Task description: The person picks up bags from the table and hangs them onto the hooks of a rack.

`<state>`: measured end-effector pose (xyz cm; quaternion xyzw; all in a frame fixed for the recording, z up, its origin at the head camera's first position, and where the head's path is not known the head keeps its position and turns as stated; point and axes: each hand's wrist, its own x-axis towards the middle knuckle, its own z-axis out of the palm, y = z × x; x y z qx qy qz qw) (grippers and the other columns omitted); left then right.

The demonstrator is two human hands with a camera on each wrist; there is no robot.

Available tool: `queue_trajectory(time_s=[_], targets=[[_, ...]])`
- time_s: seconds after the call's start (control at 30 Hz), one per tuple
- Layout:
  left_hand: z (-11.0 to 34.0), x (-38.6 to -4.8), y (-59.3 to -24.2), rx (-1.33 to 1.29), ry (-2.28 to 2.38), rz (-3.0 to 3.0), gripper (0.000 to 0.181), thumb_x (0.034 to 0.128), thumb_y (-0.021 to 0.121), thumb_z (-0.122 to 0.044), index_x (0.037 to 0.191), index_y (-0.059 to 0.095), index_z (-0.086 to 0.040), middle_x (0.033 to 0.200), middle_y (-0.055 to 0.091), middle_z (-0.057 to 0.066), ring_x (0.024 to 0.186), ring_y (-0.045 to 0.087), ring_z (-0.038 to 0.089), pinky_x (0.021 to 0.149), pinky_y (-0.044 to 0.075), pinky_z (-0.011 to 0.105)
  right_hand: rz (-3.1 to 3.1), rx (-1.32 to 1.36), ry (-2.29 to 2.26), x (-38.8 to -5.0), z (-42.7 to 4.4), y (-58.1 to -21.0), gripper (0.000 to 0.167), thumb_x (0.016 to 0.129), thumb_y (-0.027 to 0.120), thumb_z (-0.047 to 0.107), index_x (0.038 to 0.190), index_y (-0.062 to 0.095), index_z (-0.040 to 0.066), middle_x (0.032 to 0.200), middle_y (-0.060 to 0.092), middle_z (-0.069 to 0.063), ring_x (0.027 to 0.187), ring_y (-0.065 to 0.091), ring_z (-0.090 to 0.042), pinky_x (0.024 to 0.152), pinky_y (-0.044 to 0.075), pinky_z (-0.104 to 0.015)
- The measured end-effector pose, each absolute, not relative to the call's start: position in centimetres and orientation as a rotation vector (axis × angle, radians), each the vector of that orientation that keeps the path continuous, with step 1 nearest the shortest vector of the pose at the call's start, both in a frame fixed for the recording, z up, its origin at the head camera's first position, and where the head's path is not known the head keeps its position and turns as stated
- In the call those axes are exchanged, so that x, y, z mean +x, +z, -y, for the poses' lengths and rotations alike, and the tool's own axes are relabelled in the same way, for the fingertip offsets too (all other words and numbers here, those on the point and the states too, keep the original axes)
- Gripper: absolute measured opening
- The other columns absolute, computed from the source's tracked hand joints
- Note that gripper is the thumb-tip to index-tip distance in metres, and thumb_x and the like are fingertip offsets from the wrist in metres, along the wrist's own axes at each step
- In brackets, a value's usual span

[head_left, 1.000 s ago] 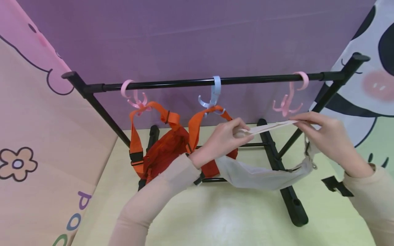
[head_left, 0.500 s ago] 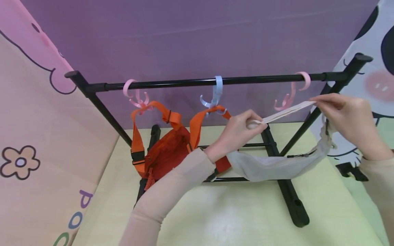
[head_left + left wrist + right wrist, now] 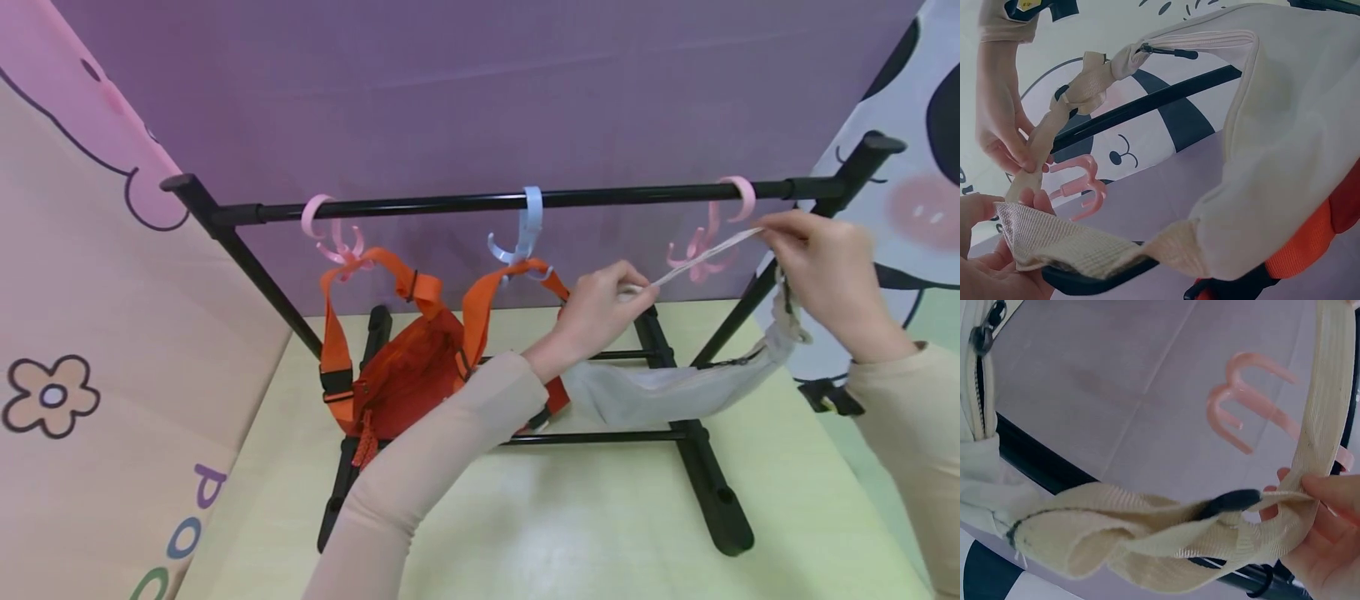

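A cream fabric bag with a zip hangs by its strap between my two hands. My left hand pinches the strap near the middle of the rack. At the right end my right hand pinches it too, and the stretch between them is taut and slants up to the right. Behind the strap hangs a pink hook; in the left wrist view this hook shows inside the loop of strap and bag. Twisted webbing with a black buckle piece runs beside my right hand.
A black rack stands on a pale yellow surface. An orange-red bag hangs by its straps from a left pink hook and a blue hook. A purple backdrop rises behind.
Both hands have moved right and upward with the cream bag, the right hand drawing slightly back left lately. The strap has come up in front of the right pink hook.
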<state>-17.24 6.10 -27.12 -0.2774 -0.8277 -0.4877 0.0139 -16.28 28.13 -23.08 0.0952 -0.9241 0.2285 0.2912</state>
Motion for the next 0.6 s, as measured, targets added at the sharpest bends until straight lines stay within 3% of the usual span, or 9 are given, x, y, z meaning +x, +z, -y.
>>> queue_trajectory(time_s=[0.13, 0.2, 0.33, 0.43, 0.6], targets=[[-6.4, -17.5, -27.2, -0.833, -1.492, 2.611, 0.014, 0.088, 0.055, -0.022, 0.092, 0.06, -0.01, 0.091, 0.063, 0.001, 0.052, 0.041, 0.01, 0.042, 0.029, 0.017, 2.411, 0.254, 0.551, -16.9, -27.7, -23.4, 0.018, 0.087, 0.051, 0.0, 0.096, 0.062, -0.012, 0.086, 0.06, -0.03, 0.051, 0.025, 0.02, 0.05, 0.024, -0.007], [-6.6, -17.6, -27.2, -0.82, -1.478, 2.63, 0.013, 0.0881, 0.055, -0.022, 0.092, 0.06, -0.01, 0.093, 0.063, 0.001, 0.051, 0.039, 0.009, 0.041, 0.028, 0.016, 2.405, 0.237, 0.551, -17.2, -27.5, -23.6, 0.019, 0.087, 0.05, 0.001, 0.096, 0.062, -0.011, 0.085, 0.061, -0.029, 0.05, 0.027, 0.016, 0.049, 0.023, -0.008], [-6.8, -17.8, -27.3, -0.801, -1.473, 2.667, 0.013, 0.0882, 0.054, -0.022, 0.092, 0.059, -0.01, 0.096, 0.063, 0.002, 0.048, 0.036, 0.01, 0.04, 0.026, 0.016, 2.445, 0.192, 0.559, -17.5, -27.4, -23.9, 0.022, 0.09, 0.048, 0.005, 0.1, 0.061, -0.009, 0.089, 0.06, -0.029, 0.054, 0.046, -0.009, 0.049, 0.024, -0.012], [-6.9, -18.0, -27.4, -0.789, -1.464, 2.692, 0.014, 0.0883, 0.054, -0.023, 0.092, 0.059, -0.011, 0.097, 0.063, 0.001, 0.049, 0.036, 0.009, 0.04, 0.026, 0.016, 2.471, 0.18, 0.549, -17.7, -27.3, -24.2, 0.024, 0.091, 0.046, 0.007, 0.102, 0.06, -0.009, 0.094, 0.06, -0.029, 0.065, 0.052, -0.031, 0.056, 0.029, -0.018], [-7.0, -18.4, -27.6, -0.774, -1.441, 2.719, 0.014, 0.0885, 0.054, -0.024, 0.093, 0.059, -0.012, 0.098, 0.062, 0.0, 0.052, 0.038, 0.009, 0.042, 0.029, 0.016, 2.447, 0.195, 0.526, -18.4, -27.3, -24.7, 0.022, 0.091, 0.047, 0.006, 0.101, 0.06, -0.009, 0.091, 0.06, -0.028, 0.063, 0.05, -0.034, 0.056, 0.029, -0.027]])
